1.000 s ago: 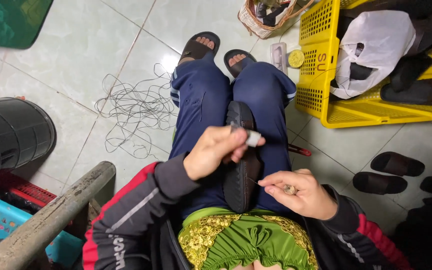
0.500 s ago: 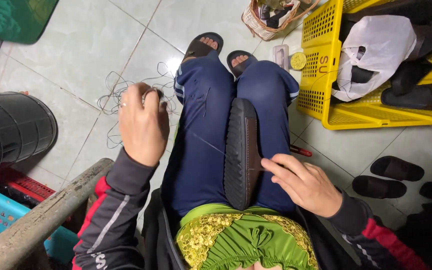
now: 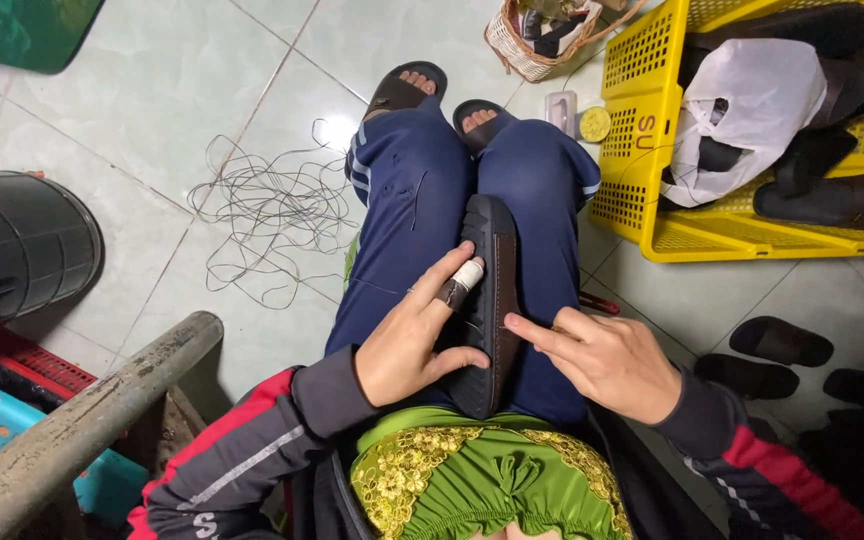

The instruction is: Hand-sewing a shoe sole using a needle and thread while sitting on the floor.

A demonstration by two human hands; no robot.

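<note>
Dark sandal (image 3: pixel 489 300) on lap | left hand (image 3: pixel 414 340) back from floorward reach, grasping sole edge | right hand (image 3: pixel 607 360) fingers extended, pinching thread at sole.

Dark brown sandal sole (image 3: pixel 492 300) lying lengthwise between the thighs, under both hands.

It is long, flat and dark, with a stitched edge, its toe end pointing away from the body and its heel end near the waist. The left hand (image 3: pixel 414 340) wraps its near half, thumb beneath, a white-taped finger lying across its top. The right hand (image 3: pixel 607 358) touches its right edge with the fingertips (image 3: pixel 514 325), where a thin thread (image 3: pixel 382 288) meets it.
</note>
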